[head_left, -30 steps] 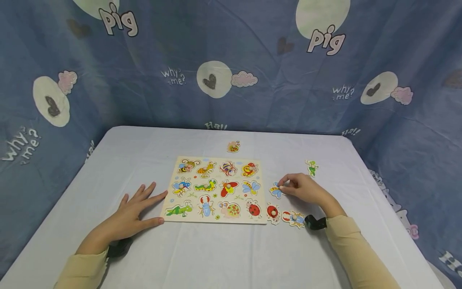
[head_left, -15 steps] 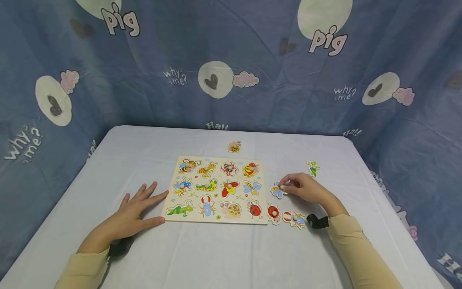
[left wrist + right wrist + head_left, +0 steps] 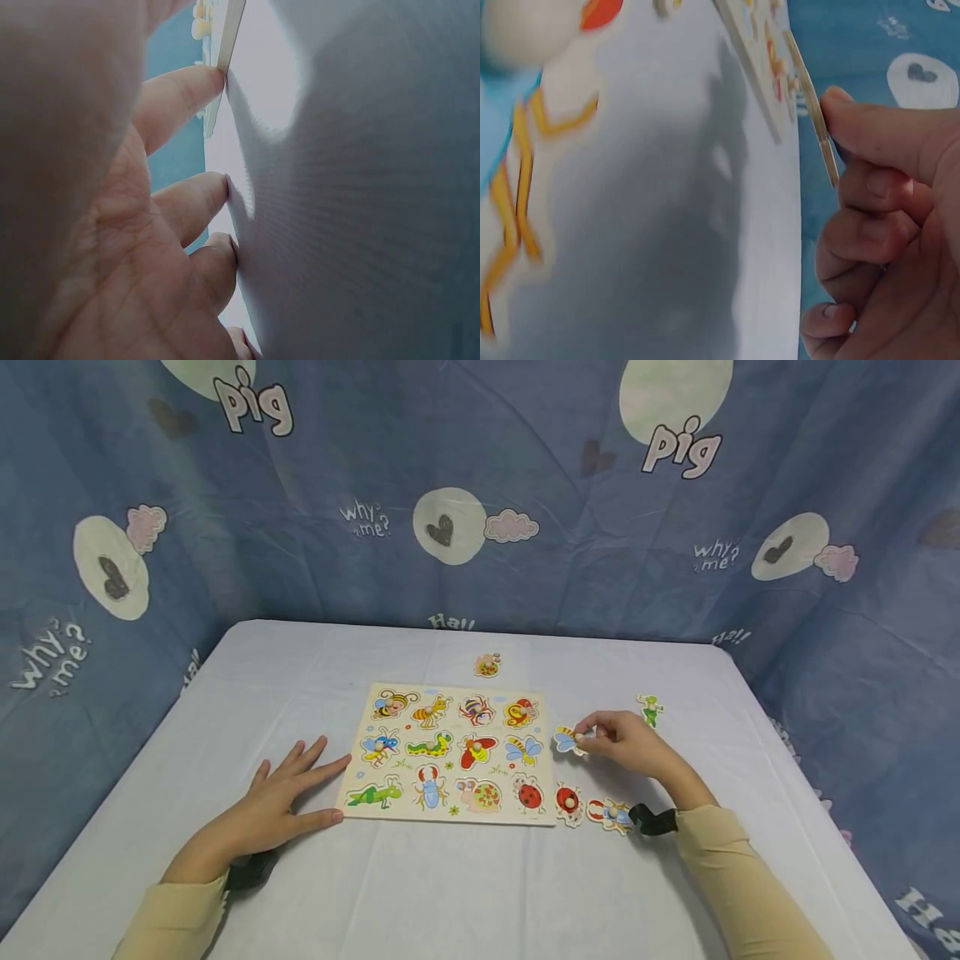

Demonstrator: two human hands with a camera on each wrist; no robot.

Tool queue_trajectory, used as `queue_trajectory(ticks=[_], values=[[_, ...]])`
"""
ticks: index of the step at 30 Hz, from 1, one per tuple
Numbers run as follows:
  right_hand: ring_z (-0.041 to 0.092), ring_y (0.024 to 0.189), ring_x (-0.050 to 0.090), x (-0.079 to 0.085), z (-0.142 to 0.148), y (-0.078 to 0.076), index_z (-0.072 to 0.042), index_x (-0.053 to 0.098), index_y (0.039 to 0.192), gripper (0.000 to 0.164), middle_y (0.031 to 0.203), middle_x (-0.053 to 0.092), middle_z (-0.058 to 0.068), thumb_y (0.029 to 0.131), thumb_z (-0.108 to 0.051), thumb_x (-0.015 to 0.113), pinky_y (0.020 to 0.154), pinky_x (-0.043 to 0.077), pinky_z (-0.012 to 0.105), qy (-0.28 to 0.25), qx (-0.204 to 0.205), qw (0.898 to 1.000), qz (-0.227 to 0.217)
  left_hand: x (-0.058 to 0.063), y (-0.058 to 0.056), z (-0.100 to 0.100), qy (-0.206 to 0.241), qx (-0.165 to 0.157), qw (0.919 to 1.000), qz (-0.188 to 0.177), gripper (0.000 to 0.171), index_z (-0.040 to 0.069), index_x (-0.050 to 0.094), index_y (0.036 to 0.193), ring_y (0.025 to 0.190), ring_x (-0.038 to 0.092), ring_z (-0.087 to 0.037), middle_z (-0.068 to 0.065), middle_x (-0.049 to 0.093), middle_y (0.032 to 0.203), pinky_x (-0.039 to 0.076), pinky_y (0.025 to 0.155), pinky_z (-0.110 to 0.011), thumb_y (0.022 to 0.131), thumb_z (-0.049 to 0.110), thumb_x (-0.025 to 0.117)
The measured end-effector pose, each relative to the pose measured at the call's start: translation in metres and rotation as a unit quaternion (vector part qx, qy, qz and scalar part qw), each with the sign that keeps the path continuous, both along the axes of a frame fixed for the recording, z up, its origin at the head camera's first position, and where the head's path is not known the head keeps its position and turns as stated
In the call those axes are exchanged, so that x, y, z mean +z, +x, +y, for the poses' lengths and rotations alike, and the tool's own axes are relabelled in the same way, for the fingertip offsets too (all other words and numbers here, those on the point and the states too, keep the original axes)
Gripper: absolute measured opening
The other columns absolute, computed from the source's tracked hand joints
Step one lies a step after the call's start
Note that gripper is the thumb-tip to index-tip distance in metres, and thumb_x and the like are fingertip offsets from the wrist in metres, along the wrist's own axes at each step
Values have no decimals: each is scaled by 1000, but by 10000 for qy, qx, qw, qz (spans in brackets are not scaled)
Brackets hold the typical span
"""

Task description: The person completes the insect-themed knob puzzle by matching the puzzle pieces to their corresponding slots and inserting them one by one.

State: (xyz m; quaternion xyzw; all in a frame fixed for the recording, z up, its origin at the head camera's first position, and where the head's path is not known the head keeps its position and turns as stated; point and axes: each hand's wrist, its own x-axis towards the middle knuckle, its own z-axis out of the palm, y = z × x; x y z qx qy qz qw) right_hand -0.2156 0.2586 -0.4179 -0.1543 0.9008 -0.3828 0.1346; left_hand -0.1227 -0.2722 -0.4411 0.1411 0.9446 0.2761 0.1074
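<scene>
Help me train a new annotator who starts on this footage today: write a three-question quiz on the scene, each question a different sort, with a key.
1. Multiple choice: which piece does the right hand pinch?
A the ladybug piece
B the blue-winged insect piece
C the beetle piece

2. True or false: the left hand touches the left edge of the puzzle board.

3. Short answer: which loose piece lies beyond the far edge of the puzzle board?

Key:
1. B
2. True; the left wrist view shows a fingertip against its side.
3. The snail piece.
</scene>
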Motion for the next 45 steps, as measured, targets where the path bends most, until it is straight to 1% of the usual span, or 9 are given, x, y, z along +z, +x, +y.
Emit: queue_trajectory(ticks=[5,16,27,39,45], values=[[9,60,41,0,-12,0,-6,76,114,20,71,50,-3,100,-20,77,55,34,25,-87,-4,10000,-25,1,0,0,10,-2,10000,-3,82,26,52,161,161,10,-62,-27,22,177,2,116,-90,90,54,82],[8,58,39,-1,-39,2,-7,78,111,17,69,51,-4,99,-19,77,55,31,23,-343,40,9994,-23,0,0,-1,39,-36,10000,61,81,26,52,161,161,11,-62,-26,23,177,2,117,-89,90,53,83],[12,59,39,-5,-60,0,-6,78,112,18,67,49,-5,100,-20,76,56,32,23,-430,-2,9987,-284,-1,1,-1,27,-39,10000,56,81,26,52,161,161,11,-63,-27,23,177,3,116,-90,90,52,83],[13,61,40,-9,-67,-1,-7,79,111,17,67,49,-5,100,-21,77,57,33,23,-404,-39,9979,-510,-1,0,0,-8,-23,10000,46,82,27,52,161,161,11,-63,-26,23,177,3,116,-90,90,54,83],[13,61,39,-10,-69,-2,-8,79,111,17,67,49,-5,100,-21,77,58,33,22,-438,62,9972,-596,-1,0,-1,-4,-38,10000,65,82,27,52,161,161,12,-63,-26,23,177,3,116,-90,90,53,83]])
